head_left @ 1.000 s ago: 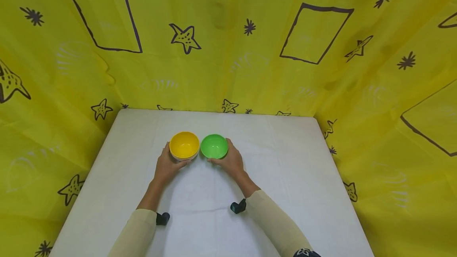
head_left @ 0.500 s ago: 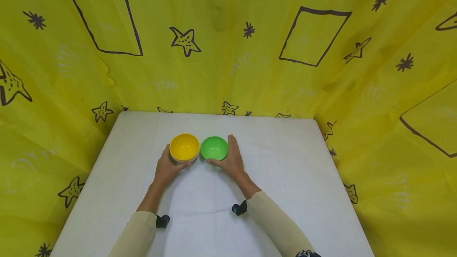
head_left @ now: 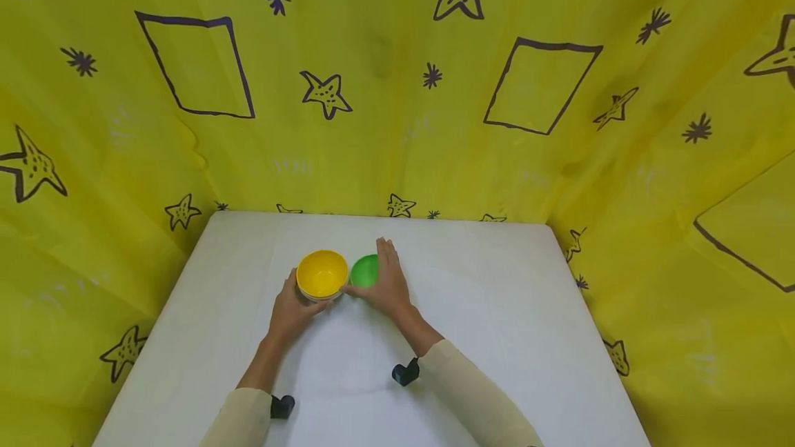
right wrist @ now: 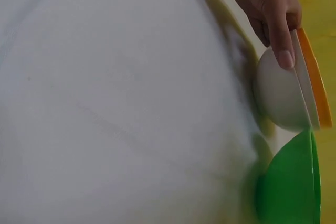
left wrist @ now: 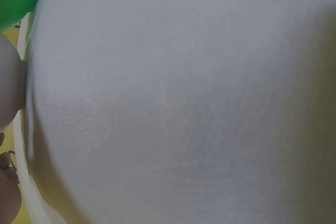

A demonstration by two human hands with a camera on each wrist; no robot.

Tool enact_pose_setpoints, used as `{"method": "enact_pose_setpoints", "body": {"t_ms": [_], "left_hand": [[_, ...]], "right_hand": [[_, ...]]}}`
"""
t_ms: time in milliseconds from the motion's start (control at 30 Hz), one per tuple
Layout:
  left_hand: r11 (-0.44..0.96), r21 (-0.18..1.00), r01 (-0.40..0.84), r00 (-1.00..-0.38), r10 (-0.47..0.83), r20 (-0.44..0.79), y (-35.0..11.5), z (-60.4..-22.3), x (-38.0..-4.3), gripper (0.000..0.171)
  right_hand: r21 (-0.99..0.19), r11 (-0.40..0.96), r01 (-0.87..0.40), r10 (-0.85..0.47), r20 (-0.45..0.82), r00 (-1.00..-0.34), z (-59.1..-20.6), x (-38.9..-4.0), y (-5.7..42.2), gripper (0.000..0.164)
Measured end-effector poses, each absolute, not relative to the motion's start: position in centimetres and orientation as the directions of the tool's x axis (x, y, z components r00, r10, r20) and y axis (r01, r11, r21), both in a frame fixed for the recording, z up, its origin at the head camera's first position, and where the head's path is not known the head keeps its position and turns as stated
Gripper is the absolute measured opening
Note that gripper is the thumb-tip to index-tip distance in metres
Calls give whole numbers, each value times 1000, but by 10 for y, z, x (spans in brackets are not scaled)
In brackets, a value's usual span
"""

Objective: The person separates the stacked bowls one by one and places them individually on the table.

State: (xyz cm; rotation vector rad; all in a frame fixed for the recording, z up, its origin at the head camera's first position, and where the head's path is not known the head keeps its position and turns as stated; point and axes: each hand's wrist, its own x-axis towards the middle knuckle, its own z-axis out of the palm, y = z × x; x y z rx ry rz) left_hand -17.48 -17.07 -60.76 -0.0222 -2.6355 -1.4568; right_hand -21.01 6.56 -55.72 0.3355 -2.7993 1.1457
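My left grip (head_left: 294, 307) is clamped on the white bowl (right wrist: 279, 94), with the fingers curved round its left side and the thumb laid along its near side just under the rim. Nested in that white bowl, mouth upward, is the yellow bowl (head_left: 321, 273); from the right wrist I see only its orange-looking edge rising above the pale rim. I cannot tell whether more than one white bowl is in this stack. Just to its right is the green bowl (head_left: 364, 271), also mouth upward, and in the right wrist view the rims of the two neighbours meet or nearly so. My right grip (head_left: 386, 290) is apart, its fingers straight and pointing away from me, covering the right part of the green bowl from the head view. Its thumb stretches left across the near side of the green bowl, the tip close to the yellow and white stack; whether it touches there I cannot tell. All three bowls are toward the far half of the white-covered surface (head_left: 491, 309), a little left of its middle. My cream sleeves (head_left: 478, 402) end above the wrists, near small black devices (head_left: 282, 407). Yellow cloth (head_left: 373, 157) printed with dark starfish and frames rises behind the surface and along both sides.
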Motion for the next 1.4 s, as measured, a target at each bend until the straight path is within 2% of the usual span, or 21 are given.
{"method": "enact_pose_setpoints", "body": {"t_ms": [200, 400, 533, 867, 1100, 1400], "left_hand": [[529, 847, 52, -994, -53, 94, -166, -613, -166, 102], [563, 823, 74, -991, -51, 123, -169, -612, -164, 100], [563, 824, 63, -993, -49, 110, -176, -611, -163, 100], [562, 824, 71, -994, -27, 104, -174, -616, -163, 106], [566, 822, 66, -994, -38, 106, -171, -614, -165, 101], [546, 833, 94, -990, -34, 134, -172, -612, -169, 105]], "right_hand": [[-624, 736, -264, -237, 127, -963, -553, -202, 49, 131], [-556, 779, -288, -294, 82, -952, -547, -201, 27, 133], [-555, 778, -295, -316, 60, -947, -545, -199, 13, 133], [-517, 802, -301, -325, 45, -945, -548, -194, 7, 130], [-496, 815, -300, -318, 49, -947, -552, -196, 7, 125], [-476, 829, -293, -292, 78, -953, -552, -201, 8, 128]]}}
